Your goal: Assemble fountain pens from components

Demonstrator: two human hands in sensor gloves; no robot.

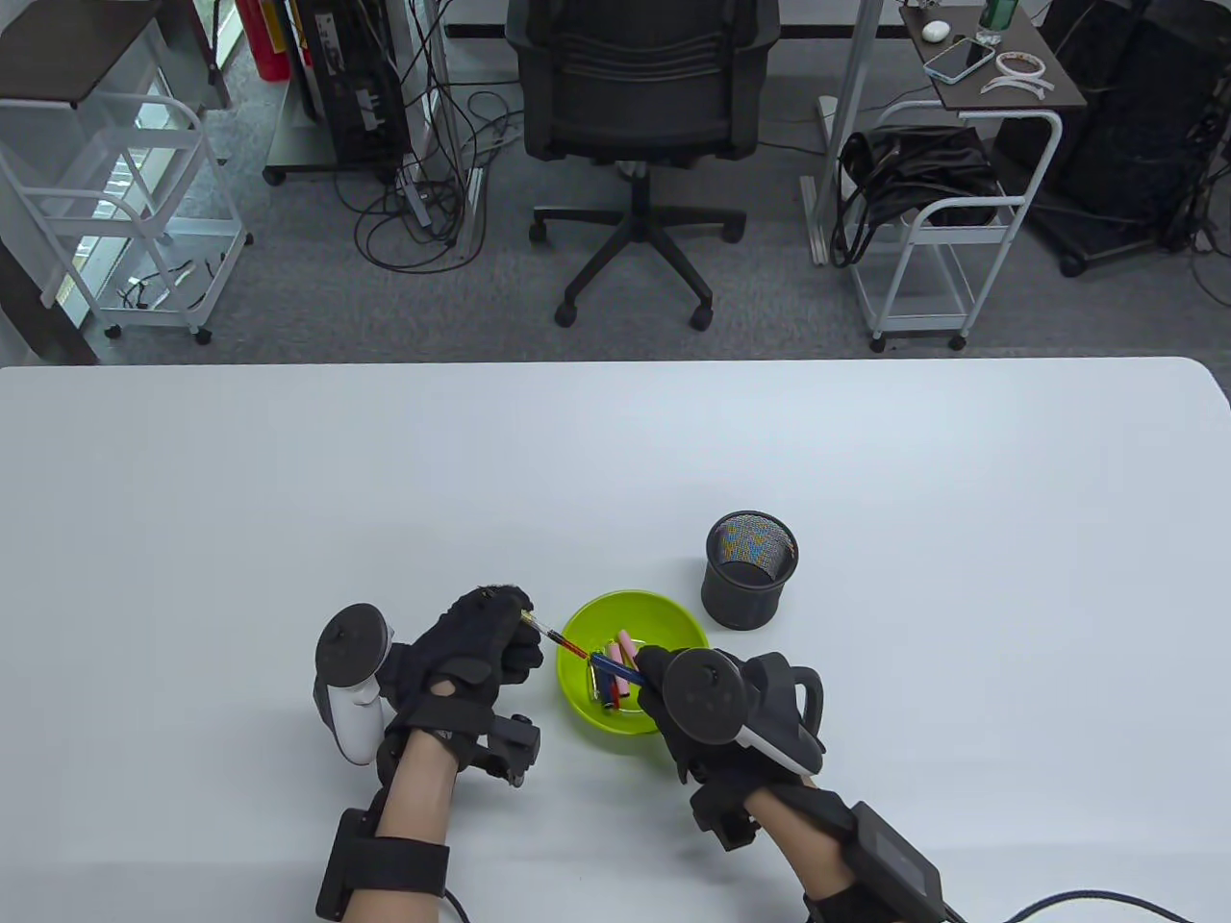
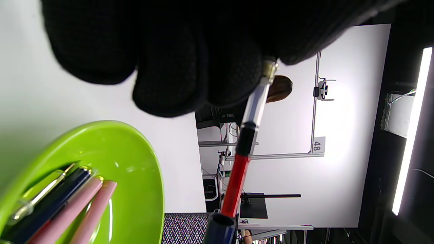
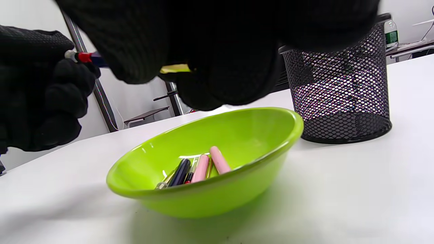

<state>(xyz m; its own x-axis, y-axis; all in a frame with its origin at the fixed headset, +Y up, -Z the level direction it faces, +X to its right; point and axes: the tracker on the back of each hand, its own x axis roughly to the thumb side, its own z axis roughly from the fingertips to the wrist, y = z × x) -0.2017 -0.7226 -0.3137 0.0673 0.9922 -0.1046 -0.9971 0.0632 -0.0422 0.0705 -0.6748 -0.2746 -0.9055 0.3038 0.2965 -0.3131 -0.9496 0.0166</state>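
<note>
My left hand (image 1: 508, 627) pinches the nib end of a pen's inner part (image 1: 556, 636): a gold ring, a clear section, then a red ink tube (image 2: 236, 181). Its red tip sits at the mouth of a dark blue barrel (image 1: 615, 665), which my right hand (image 1: 656, 678) grips over the green bowl (image 1: 673, 615). In the left wrist view the barrel's open end (image 2: 220, 227) meets the red tube. The bowl (image 3: 210, 200) holds loose parts: two pink pieces (image 3: 219, 159), a dark blue piece (image 3: 180, 176) and a gold-trimmed piece.
A black mesh pen cup (image 1: 750, 569) stands just behind and right of the bowl, a short gap from it; it fills the upper right of the right wrist view as mesh cup (image 3: 342, 88). White tabletop (image 1: 288, 481) stretches left and back.
</note>
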